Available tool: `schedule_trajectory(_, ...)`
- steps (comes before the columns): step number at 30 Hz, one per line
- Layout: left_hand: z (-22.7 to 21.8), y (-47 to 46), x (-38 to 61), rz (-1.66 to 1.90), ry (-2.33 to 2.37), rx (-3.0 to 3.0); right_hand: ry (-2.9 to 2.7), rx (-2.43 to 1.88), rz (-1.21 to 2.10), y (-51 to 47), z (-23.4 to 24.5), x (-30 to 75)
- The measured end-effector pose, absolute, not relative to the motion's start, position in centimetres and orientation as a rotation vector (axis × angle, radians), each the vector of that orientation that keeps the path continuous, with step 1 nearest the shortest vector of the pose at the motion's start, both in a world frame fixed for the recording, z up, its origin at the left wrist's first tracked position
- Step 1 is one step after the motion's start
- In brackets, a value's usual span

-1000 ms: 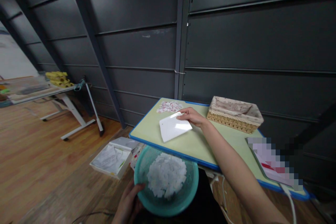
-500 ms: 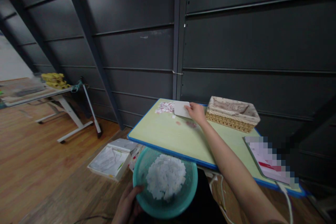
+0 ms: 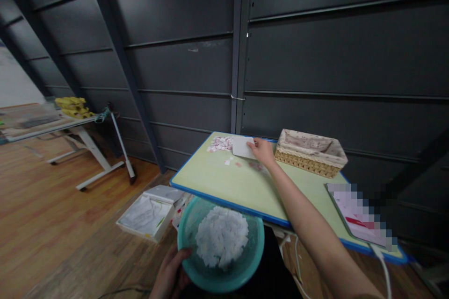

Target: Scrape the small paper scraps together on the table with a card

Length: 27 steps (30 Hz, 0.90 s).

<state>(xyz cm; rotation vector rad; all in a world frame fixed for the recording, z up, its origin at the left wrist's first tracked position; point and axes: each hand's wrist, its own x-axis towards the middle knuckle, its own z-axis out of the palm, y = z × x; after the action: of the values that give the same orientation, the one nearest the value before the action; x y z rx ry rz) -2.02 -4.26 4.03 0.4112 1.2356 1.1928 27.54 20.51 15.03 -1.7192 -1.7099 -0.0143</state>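
Note:
My left hand (image 3: 174, 264) grips the rim of a teal plastic basin (image 3: 257, 254), thumb over the edge. In the basin lies a heap of small white paper pieces (image 3: 222, 236). Over the table, my right hand (image 3: 263, 149) pinches a flat white card with rounded corners (image 3: 242, 146). The card's left edge meets a pile of small white paper pieces with reddish marks (image 3: 219, 144) on the pale green tabletop (image 3: 206, 173). A small loose piece (image 3: 227, 161) lies just in front of the card.
A woven basket with a cloth lining (image 3: 308, 163) stands right of my right hand. A tablet, partly blurred out (image 3: 358, 219), lies at the table's right end. An open white box (image 3: 143, 217) sits on the floor at left. Behind the table rises a dark panelled wall (image 3: 182, 70).
A loose piece in front of the card has shifted slightly towards me and left. Both hands, the card and the basin stay almost where they were.

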Motion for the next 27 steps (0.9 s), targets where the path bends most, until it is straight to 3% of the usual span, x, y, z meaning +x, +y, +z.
schedule_trajectory(9,5.2,-4.8,-1.8,1.150,1.302,0.418,-1.749,-1.713,0.006,20.0,15.4,27.0)
schedule_trajectory(20,2.4,-3.8,-2.2,1.180,1.275,0.403,-1.746,-1.646,0.086,19.5,16.3,26.6)
schedule_trajectory(27,3.6,-4.2,-2.0,1.173,1.257,0.447,-1.825,-1.631,0.127,19.4,16.0,26.1)
